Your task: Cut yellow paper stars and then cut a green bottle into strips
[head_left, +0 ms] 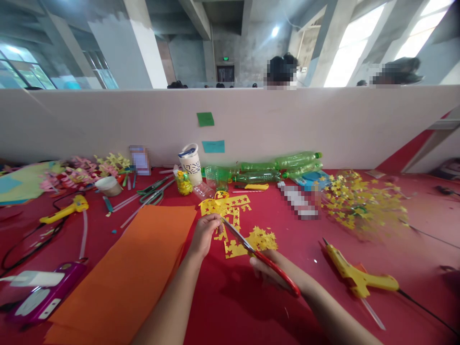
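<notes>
My right hand (271, 268) is wrapped round a pair of scissors with red handles (278, 272). Their metal blades point up and left, with the tips close to the fingers of my left hand (205, 235). Those fingers are pinched together, and whatever they hold is too small to make out. Just beyond and between my hands lies yellow paper with star-shaped holes (235, 248). A pile of small yellow paper stars (264, 238) sits beside it, behind my right hand.
Orange sheets (132, 268) lie left of my left arm. Yellow glue guns (355, 275) with cords rest on both sides, and a purple power strip (46, 294) at lower left. Green plastic bottles (258, 176), a white cup (190, 165) and a yellow star bouquet (359, 199) stand farther back.
</notes>
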`<state>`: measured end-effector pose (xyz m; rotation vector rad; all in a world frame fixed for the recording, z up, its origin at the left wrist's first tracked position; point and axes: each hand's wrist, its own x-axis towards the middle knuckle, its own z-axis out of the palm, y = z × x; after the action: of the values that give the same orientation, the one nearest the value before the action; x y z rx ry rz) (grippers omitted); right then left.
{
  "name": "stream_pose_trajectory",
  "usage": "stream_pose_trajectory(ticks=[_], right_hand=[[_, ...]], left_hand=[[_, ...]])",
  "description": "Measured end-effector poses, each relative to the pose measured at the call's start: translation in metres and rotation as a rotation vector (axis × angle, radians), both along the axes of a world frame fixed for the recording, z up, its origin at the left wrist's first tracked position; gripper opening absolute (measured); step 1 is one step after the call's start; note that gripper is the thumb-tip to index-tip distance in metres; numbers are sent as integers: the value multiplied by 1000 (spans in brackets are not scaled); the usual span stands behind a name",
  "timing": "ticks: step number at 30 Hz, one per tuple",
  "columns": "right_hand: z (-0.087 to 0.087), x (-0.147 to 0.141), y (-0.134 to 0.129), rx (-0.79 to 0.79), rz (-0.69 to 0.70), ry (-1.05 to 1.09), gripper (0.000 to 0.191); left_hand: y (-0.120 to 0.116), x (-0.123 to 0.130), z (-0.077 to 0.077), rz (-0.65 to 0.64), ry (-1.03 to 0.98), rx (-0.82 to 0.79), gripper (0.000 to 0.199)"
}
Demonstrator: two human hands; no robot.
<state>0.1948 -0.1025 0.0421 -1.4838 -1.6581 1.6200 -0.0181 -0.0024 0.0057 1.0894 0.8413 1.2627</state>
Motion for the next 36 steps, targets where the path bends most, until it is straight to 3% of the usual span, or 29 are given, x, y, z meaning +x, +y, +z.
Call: stream_pose_trajectory(ticks=[17,36], right_hand=[[3,0,0,-13,-40,8,46],[2,5,0,-21,9,40,52]], left_hand=[[0,-7,3,-71,18,-19,14],[1,-10,7,-85,18,-93,13]])
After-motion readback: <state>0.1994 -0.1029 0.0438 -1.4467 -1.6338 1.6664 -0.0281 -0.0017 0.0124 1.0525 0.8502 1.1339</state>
